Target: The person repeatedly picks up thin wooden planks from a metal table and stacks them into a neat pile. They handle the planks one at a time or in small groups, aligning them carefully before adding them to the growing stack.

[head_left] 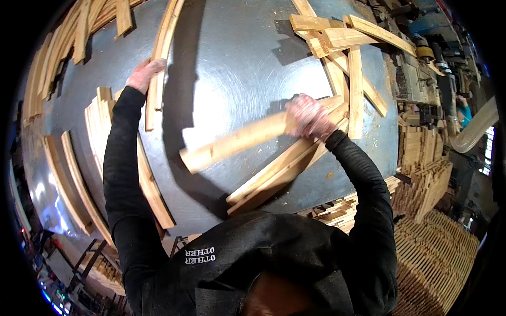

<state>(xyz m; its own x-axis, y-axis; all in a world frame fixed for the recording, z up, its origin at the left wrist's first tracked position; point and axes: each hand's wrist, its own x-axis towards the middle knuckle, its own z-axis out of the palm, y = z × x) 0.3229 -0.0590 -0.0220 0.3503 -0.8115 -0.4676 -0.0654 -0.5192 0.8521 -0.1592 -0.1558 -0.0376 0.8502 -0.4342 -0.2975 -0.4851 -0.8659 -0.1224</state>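
My right hand, in a pale glove with reddish patches, is closed around a wooden board. The board slants over the metal table, its near-left end slightly blurred. Just below that hand, more boards lie side by side, close to my body. Over on the left, my left hand, gloved alike, has its fingers curled over the edge of long narrow wooden strips. Those strips run from the far edge towards me. My left fingertips are partly hidden against the wood.
A loose criss-cross pile of boards covers the table's far right. Rows of strips lie along the left, with curved-looking boards nearer. Machinery and stacked wood stand beyond the right edge, with a ribbed hose.
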